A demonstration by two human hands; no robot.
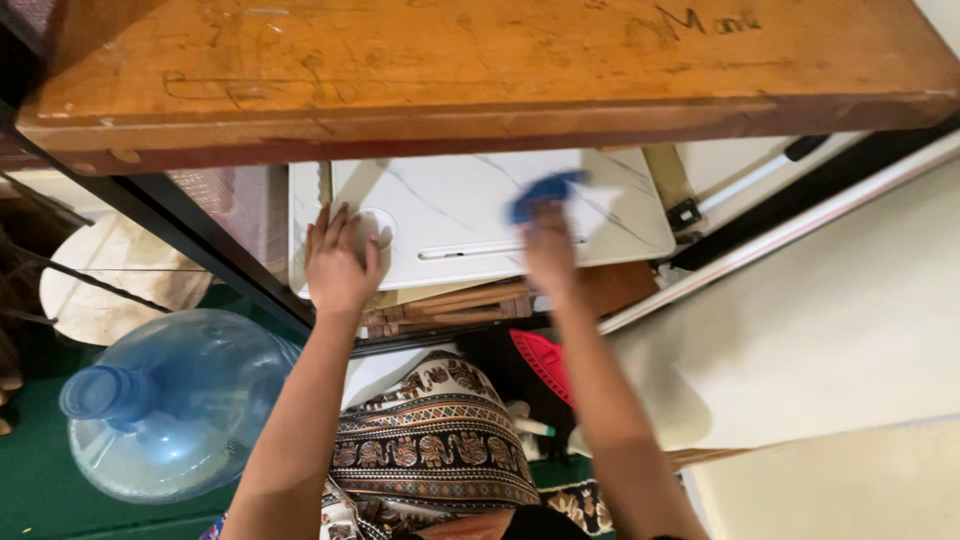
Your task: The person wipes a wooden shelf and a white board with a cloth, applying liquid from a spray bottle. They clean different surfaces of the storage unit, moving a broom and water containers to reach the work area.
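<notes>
A white marble-patterned board (470, 215) lies flat beneath a brown wooden tabletop (480, 70). My left hand (340, 262) rests palm down on the board's near left corner, fingers spread, beside a round recess. My right hand (550, 250) is blurred and closed on a blue cloth (545, 192), which presses against the board's middle right area. Both forearms reach forward from the bottom of the view.
A large clear blue water jug (165, 400) lies at the lower left on a green floor. A round pale disc (120, 280) sits behind it. Wooden slats (460, 305) stick out under the board. A red object (545, 362) and patterned fabric (430, 440) lie below. A black metal frame leg (200, 240) slants at left.
</notes>
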